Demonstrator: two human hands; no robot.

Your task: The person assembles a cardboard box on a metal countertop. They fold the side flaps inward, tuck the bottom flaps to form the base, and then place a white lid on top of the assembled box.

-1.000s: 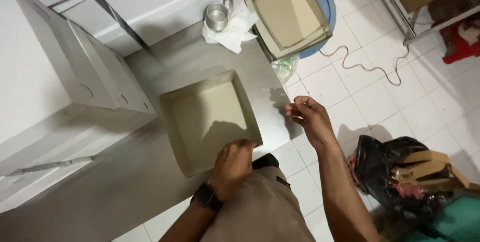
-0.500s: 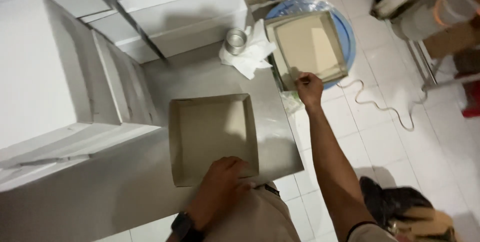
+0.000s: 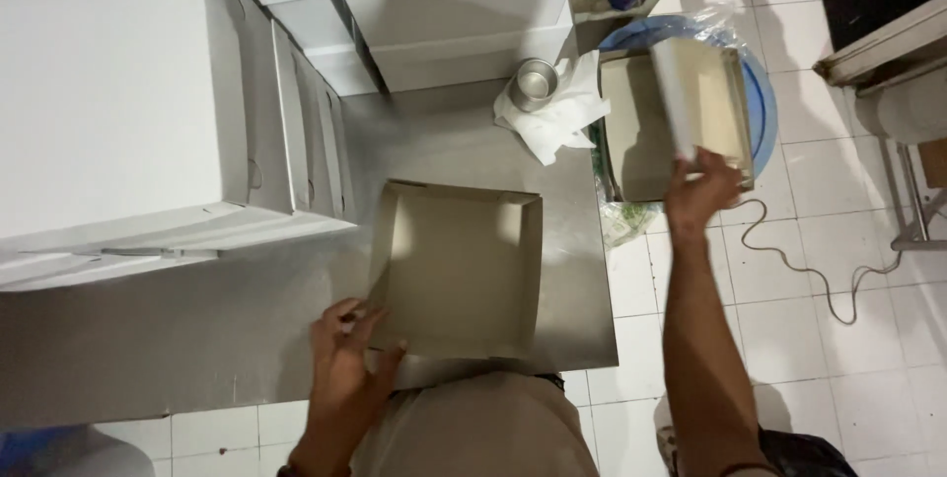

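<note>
Steadying an open, empty brown cardboard box (image 3: 456, 275) with left hand (image 3: 347, 354) fingers spread at its corner, right hand (image 3: 700, 191) clamps a lifted cardboard piece (image 3: 681, 92), not yet added.

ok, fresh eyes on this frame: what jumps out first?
The open cardboard box at the centre of the steel table, with the left hand on its near-left corner. Next, the right hand lifting a flat cardboard piece from the stack of trays right of the table. Then the big stacks of closed white boxes filling the left and top.
</note>
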